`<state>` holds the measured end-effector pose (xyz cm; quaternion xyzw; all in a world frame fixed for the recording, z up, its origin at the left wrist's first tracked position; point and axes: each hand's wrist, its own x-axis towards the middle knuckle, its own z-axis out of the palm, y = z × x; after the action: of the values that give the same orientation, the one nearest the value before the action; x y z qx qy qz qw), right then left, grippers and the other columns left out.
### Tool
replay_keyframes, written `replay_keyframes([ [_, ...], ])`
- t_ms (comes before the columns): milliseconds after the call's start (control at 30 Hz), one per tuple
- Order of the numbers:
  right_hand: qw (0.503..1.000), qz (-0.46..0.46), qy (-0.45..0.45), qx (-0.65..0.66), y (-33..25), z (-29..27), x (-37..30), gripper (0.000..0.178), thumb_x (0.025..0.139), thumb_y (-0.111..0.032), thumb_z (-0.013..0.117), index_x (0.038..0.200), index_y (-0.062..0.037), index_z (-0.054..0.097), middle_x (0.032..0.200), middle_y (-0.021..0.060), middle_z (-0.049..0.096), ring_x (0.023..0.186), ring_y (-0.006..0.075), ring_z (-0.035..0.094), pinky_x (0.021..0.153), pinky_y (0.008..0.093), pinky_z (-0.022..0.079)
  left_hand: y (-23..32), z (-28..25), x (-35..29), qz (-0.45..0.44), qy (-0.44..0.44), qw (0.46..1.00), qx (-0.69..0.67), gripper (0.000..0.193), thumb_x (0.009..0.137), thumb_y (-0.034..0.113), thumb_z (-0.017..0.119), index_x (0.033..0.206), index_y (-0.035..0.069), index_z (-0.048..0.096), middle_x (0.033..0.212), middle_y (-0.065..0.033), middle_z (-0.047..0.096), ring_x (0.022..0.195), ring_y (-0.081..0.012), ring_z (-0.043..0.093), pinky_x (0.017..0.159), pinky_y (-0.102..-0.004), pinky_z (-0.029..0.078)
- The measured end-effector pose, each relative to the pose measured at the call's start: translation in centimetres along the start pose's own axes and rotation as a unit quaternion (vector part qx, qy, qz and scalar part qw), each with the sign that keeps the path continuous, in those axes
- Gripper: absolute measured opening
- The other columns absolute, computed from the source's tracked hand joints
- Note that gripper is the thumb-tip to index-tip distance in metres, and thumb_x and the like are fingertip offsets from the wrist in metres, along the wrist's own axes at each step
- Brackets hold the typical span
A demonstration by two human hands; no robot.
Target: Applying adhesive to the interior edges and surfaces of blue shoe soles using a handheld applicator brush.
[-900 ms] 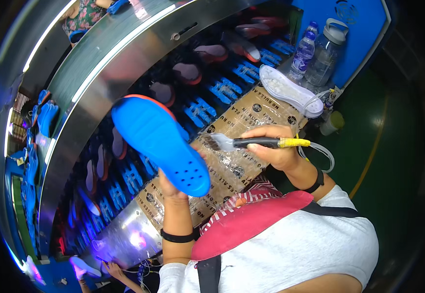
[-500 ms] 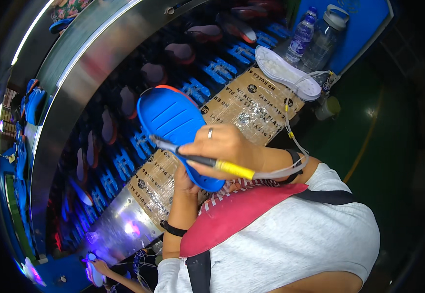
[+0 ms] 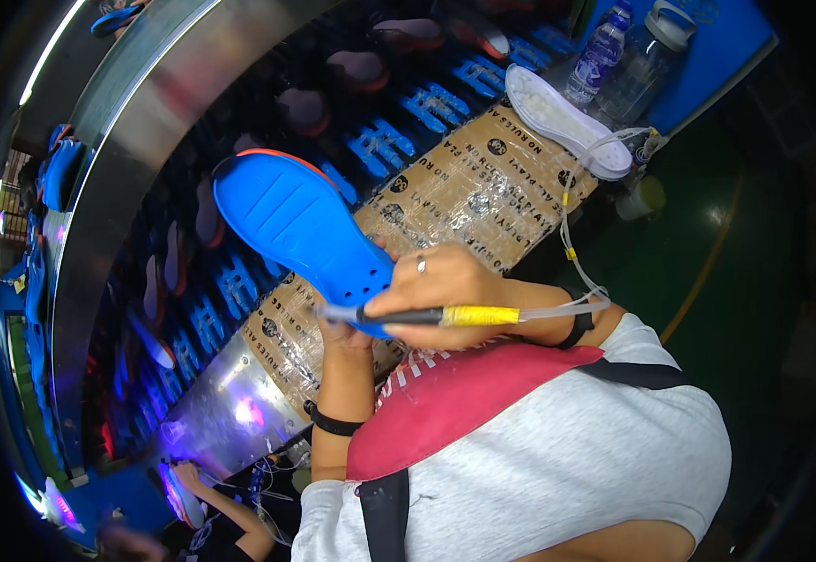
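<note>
Brushing looks unfinished, coverage unclear — left hand [image 3: 345, 337] grips the blue sole [image 3: 286, 211], right hand [image 3: 447, 286] clasps the brush [image 3: 419, 317] by its holed end.

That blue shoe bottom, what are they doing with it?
Someone is holding the blue shoe sole in their left hand. Their right hand grips a brush with a black and yellow handle, held across the end with the little holes. The brush tip is blurry, so I can't tell if it is touching the sole. A white shoe sole lies near the brown cardboard.
</note>
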<state>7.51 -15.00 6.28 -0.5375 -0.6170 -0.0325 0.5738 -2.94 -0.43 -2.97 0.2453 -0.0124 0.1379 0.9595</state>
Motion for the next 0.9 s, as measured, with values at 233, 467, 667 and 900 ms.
replay_keyframes([
  [233, 0.999, 0.042, -0.005, 0.011, -0.2, 2.1, -1.7, 0.023, 0.068, -0.013, 0.073, 0.089, -0.0095, 0.066, 0.072, 0.0074, 0.058, 0.067, 0.0248, 0.060, 0.062, 0.0344, 0.048, 0.4, -0.9, 0.7, 0.024, 0.017, 0.999, 0.015, 0.075, 0.080, 0.056, 0.056, 0.129, 0.001, 0.040, 0.121, -0.0229, 0.051, 0.108, -0.0385, 0.052, 0.093, -0.0490, 0.045],
  [467, 0.983, 0.138, -0.045, 0.110, 0.4, 1.0, -1.6, 0.030, 0.070, -0.008, 0.074, 0.100, -0.0053, 0.067, 0.074, 0.0095, 0.062, 0.061, 0.0203, 0.060, 0.055, 0.0290, 0.046, 1.9, 0.4, 1.0, 0.056, 0.056, 0.994, -0.077, 0.070, 0.079, 0.058, 0.055, 0.126, 0.007, 0.046, 0.121, -0.0194, 0.050, 0.107, -0.0359, 0.052, 0.089, -0.0527, 0.046],
  [667, 0.966, 0.108, -0.149, 0.182, 0.7, -0.1, -0.6, 0.028, 0.071, -0.008, 0.074, 0.098, -0.0077, 0.069, 0.074, 0.0082, 0.061, 0.063, 0.0188, 0.059, 0.055, 0.0276, 0.046, 4.6, -0.5, 0.0, 0.031, -0.020, 0.999, 0.022, 0.080, 0.079, 0.055, 0.059, 0.133, 0.001, 0.036, 0.121, -0.0256, 0.049, 0.109, -0.0420, 0.051, 0.087, -0.0515, 0.048],
  [900, 0.965, 0.023, -0.251, 0.074, 1.6, 0.6, -1.1, 0.028, 0.070, -0.009, 0.075, 0.097, -0.0089, 0.069, 0.072, 0.0073, 0.061, 0.061, 0.0211, 0.059, 0.053, 0.0293, 0.046, 8.0, 0.1, 0.1, -0.112, 0.016, 0.975, 0.192, 0.064, 0.087, 0.038, 0.055, 0.128, -0.008, 0.039, 0.121, -0.0247, 0.052, 0.105, -0.0360, 0.057, 0.087, -0.0438, 0.050],
])
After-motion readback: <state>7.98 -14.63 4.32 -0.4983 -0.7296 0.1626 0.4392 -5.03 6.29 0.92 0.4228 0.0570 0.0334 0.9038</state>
